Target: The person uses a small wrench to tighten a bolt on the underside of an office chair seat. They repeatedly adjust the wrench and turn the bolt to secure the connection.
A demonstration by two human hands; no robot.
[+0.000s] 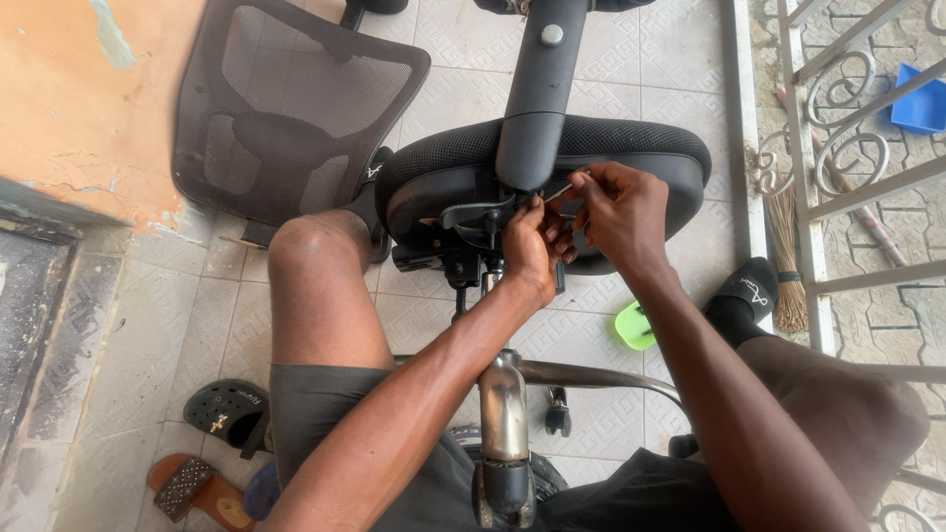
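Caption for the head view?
Both hands, left hand and right hand, work a thin metal tool under an overturned black office-chair seat.

A mesh chair back (296, 103) leans against the orange wall (94, 94). A black clog (225, 409) and a brown sandal (192, 488) lie on the tiled floor (168, 325). A broom (785, 251) rests beside the metal railing (838, 148). A green object (634, 326) lies on the tiles.

1 head view only, worn high, facing steeply down. Close over the overturned office chair (542, 187). Tiled floor (670, 59) fills the background.
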